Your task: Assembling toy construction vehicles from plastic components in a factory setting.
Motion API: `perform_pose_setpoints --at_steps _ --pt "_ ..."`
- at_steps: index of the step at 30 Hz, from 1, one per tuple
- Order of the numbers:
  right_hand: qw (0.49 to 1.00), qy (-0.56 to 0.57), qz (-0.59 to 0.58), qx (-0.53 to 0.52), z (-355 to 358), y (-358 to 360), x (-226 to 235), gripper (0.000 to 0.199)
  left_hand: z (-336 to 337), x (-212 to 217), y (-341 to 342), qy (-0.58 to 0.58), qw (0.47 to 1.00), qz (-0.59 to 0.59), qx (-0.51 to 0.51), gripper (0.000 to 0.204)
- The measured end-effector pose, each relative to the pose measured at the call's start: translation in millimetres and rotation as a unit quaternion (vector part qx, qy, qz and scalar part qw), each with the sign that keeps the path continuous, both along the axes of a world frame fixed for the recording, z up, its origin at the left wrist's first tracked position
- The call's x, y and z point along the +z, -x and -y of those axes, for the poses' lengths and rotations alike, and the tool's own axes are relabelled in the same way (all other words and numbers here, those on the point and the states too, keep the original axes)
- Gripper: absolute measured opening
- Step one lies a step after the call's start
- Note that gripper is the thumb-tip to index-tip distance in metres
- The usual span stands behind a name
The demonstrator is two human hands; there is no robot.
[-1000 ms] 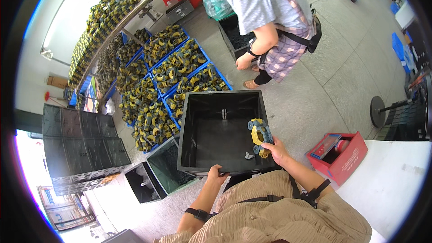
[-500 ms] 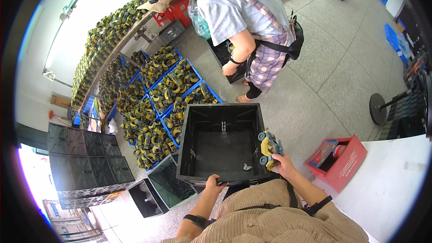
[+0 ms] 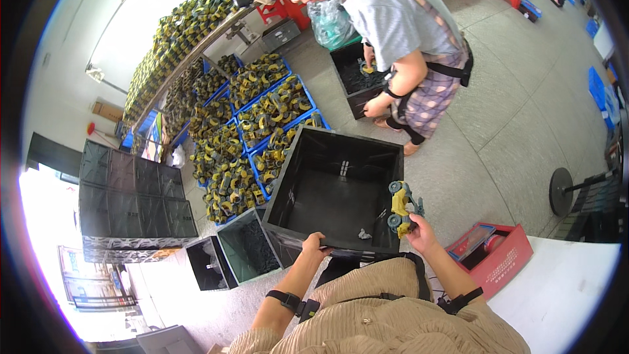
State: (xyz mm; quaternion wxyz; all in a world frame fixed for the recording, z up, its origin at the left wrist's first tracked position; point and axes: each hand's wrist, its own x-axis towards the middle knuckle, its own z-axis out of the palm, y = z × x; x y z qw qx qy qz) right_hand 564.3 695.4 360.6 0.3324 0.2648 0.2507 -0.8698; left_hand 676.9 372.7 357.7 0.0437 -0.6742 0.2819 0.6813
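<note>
A yellow toy (image 3: 401,208) sits clamped in the right hand (image 3: 421,235), over the near right corner of the black crate (image 3: 308,157). The left hand (image 3: 314,244) grips the crate's near rim. Beyond the crate a person (image 3: 403,39) bends over another bin (image 3: 354,77); blue trays (image 3: 278,108) lie left.

The left hand (image 3: 314,244) grips the near rim of a large black crate (image 3: 308,157), at six o'clock of it. The right hand (image 3: 422,233) holds a yellow toy vehicle with grey wheels (image 3: 401,206) over the crate's rim at four o'clock. Blue trays of yellow toys (image 3: 278,108) lie at ten o'clock; a red box (image 3: 508,259) sits at four.
</note>
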Motion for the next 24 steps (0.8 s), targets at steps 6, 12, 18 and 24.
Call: perform_pose_setpoints --at_steps 6,12,18,24 --pt "0.999 -0.032 -0.017 0.039 29.2 30.4 -3.0 0.027 -9.7 22.6 7.5 -0.039 0.997 -0.048 0.035 0.037" --pt "0.995 -0.07 -0.073 0.005 47.3 51.9 5.1 0.028 -14.4 10.2 22.1 -0.055 0.997 -0.042 0.037 0.04" --pt "0.996 -0.079 -0.038 -0.029 54.1 31.9 7.8 0.027 -12.7 16.9 58.0 -0.036 0.999 -0.006 0.039 0.057" --pt "0.992 -0.119 -0.035 -0.028 64.6 14.4 24.2 0.03 2.4 12.1 92.5 -0.016 0.999 0.043 -0.002 0.043"
